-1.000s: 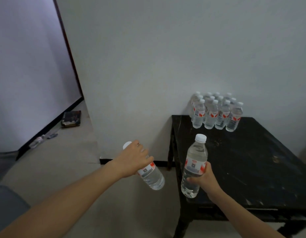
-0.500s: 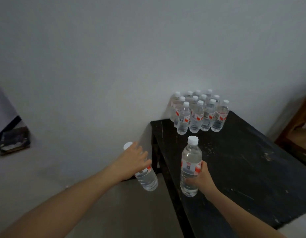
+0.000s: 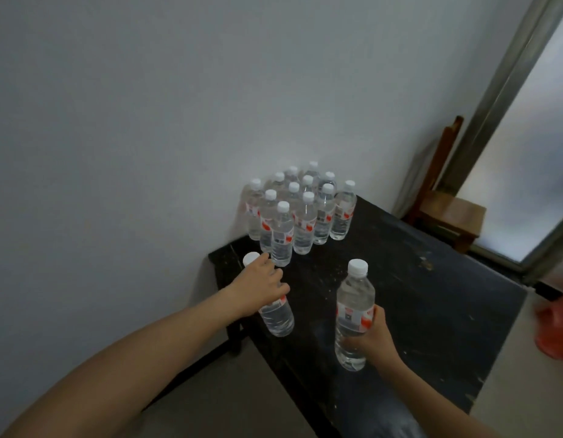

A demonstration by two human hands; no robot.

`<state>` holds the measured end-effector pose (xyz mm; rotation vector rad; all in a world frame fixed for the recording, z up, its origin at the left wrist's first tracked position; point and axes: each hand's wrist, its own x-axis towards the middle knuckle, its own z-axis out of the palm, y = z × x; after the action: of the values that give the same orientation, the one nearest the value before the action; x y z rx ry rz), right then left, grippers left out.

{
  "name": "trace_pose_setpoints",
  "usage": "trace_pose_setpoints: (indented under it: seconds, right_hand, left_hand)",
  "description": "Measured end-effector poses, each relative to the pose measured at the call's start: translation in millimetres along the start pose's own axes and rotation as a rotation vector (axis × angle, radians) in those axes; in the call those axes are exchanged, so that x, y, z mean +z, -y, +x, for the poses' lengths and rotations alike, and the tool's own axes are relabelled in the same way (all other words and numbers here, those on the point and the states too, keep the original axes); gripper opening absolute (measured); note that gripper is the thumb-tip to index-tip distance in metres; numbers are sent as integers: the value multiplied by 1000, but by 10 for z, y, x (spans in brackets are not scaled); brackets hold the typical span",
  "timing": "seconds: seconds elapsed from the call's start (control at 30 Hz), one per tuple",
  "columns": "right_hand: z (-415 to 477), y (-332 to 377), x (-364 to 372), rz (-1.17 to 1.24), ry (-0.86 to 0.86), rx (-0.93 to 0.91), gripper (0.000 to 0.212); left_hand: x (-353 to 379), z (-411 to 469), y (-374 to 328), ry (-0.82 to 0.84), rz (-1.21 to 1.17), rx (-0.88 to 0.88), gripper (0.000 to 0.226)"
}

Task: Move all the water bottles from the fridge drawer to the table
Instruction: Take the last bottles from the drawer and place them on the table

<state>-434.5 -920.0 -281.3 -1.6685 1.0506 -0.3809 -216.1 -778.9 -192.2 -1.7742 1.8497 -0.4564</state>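
Observation:
My left hand [image 3: 261, 287] grips a clear water bottle [image 3: 277, 317] with a white cap and a red and white label, over the black table's [image 3: 431, 311] near left corner. Whether its base touches the top I cannot tell. My right hand [image 3: 373, 338] holds a second such bottle [image 3: 352, 314] upright over the table's front part. At the back left corner, against the wall, stands a tight cluster of several water bottles [image 3: 302, 210]. No fridge drawer is in sight.
A wooden chair [image 3: 447, 203] stands behind the table by a metal-framed glass door [image 3: 526, 128]. Something orange-red [image 3: 556, 330] lies on the floor at the right edge. A grey wall runs behind the table.
Both hands have come forward over the table with their bottles. The view has swung right, so the chair and door now show.

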Motion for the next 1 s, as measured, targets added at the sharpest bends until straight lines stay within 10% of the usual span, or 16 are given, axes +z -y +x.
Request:
trace_pose_setpoints:
  seconds: [0.63,0.77,1.0]
  right_hand:
    - [2106,27,-44,13,-16,2,83]
    - [2317,3,-2,33,-34,-8,86]
    - [2545,-84,125,22,-7,-8,91]
  left_hand:
    - [479,2182,499,164,-162,53,24]
    - [506,2124,372,226,141,101,33]
    - [567,1870,425,-80,-61,-23,52]
